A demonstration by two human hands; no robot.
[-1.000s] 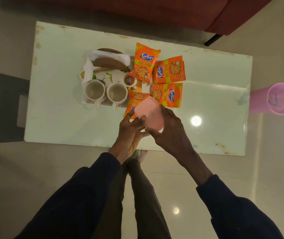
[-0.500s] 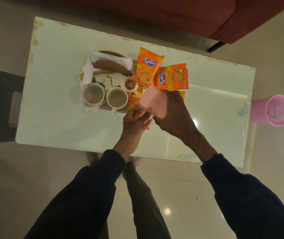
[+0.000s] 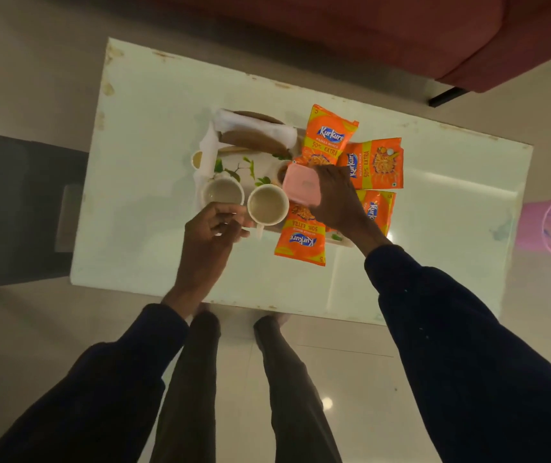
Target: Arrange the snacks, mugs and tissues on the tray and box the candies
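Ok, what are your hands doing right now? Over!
Right hand holds flat pink plastic box over tray. Left hand at near white ceramic mug, grip unclear. Four orange snack packets crowd the tray's right side.

Surfaces and finishes, tabletop and floor.
Table (image 3: 154, 182): glossy white top, chipped and rusty at edges. Snack packets (image 3: 329, 138): shiny orange foil-like plastic. Box (image 3: 302, 187): smooth pink plastic. Mugs (image 3: 267, 205): glazed ceramic. Floor (image 3: 351, 379): polished, reflective tile.
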